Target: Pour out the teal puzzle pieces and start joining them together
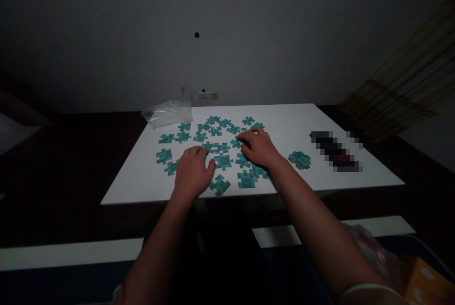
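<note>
Several teal jigsaw puzzle pieces (223,161) lie spread over the white table, some touching or overlapping. My left hand (194,170) rests low among them on the left side, thumb apart from its bent fingers and nothing visible in it. Just left of it lie puzzle pieces (164,155). My right hand (259,147) reaches over the right side of the spread, its fingertips at a puzzle piece (234,143); no firm grip on it shows. Under the right palm and wrist, other pieces (259,172) are partly hidden. A small stack of puzzle pieces (300,159) sits right of my right forearm.
A clear plastic bag (169,114) lies at the table's back left corner. On the right of the white table (369,179) is a dark, pixelated object (334,152). An orange box (428,283) stands at the lower right. Behind the table is a wall with sockets (208,96).
</note>
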Action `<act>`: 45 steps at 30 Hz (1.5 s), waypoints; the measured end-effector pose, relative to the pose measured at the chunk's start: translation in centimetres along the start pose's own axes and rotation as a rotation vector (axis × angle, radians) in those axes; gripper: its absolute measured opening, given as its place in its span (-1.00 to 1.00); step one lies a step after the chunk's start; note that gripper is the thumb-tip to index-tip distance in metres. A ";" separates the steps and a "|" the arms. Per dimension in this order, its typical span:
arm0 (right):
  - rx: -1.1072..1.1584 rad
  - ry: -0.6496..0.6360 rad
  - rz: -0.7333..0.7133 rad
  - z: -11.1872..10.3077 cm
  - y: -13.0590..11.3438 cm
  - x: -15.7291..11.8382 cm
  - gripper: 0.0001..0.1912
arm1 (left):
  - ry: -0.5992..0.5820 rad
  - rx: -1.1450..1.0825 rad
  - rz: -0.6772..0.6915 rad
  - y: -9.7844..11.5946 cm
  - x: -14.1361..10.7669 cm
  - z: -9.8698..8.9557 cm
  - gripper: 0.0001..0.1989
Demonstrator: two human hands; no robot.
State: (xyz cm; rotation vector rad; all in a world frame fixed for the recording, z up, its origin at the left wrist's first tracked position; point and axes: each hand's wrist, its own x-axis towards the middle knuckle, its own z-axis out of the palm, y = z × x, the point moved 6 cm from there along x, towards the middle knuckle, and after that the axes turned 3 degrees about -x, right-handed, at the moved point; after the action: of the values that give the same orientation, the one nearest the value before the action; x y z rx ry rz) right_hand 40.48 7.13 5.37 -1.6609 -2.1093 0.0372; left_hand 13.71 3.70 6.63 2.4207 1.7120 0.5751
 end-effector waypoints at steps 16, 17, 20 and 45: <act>0.006 0.056 0.066 -1.0 0.4 0.6 -0.84 | -0.015 -0.017 -0.019 -0.2 0.3 0.1 -0.56; 0.017 0.072 0.080 -1.3 0.5 0.5 -0.78 | -0.015 -0.019 -0.019 -0.2 0.3 0.0 -0.56; 0.081 0.163 0.135 -3.0 1.4 0.2 -0.62 | -0.011 -0.026 -0.018 -0.1 0.2 -0.1 -0.56; -0.111 -0.141 0.063 -4.8 0.4 -4.2 -0.66 | 0.000 0.019 0.019 -0.4 -0.4 0.1 -0.61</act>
State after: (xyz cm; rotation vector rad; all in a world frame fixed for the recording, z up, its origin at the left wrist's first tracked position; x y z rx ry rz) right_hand 43.34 2.11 8.18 -1.8378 -2.1973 0.0593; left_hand 13.29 3.52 6.34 2.4525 1.7037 0.5640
